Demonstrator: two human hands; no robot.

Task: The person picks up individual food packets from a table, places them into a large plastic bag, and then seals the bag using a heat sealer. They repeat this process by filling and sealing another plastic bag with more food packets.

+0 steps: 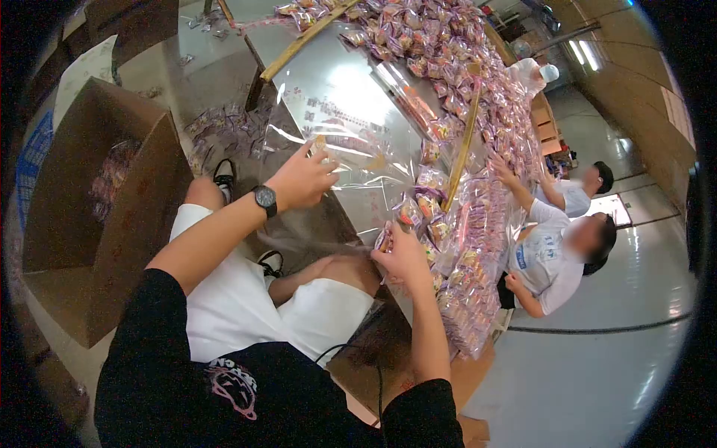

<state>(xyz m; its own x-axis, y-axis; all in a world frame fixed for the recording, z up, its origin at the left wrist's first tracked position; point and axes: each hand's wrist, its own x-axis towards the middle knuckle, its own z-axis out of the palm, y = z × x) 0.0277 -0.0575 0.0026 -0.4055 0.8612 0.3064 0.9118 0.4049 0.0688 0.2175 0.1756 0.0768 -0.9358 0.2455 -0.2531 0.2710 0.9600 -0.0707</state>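
My left hand (302, 178), with a dark watch on the wrist, has its fingers closed on the edge of a large clear plastic bag (351, 153) with printing on it. The bag spreads over the shiny metal table (314, 82). My right hand (405, 257) is lower and to the right, at the table's near edge, pinching a small purple-and-clear wrapped packet (384, 237). Several similar packets (429, 201) lie just beyond its fingers. What is inside the wrapper is too small to make out.
A large heap of wrapped packets (418, 37) covers the far table, with wooden strips (464, 142) across it. An open cardboard box (142, 224) holding a filled bag stands left. Loose packets (231, 131) lie on the floor. Co-workers (549, 257) stand along the right side.
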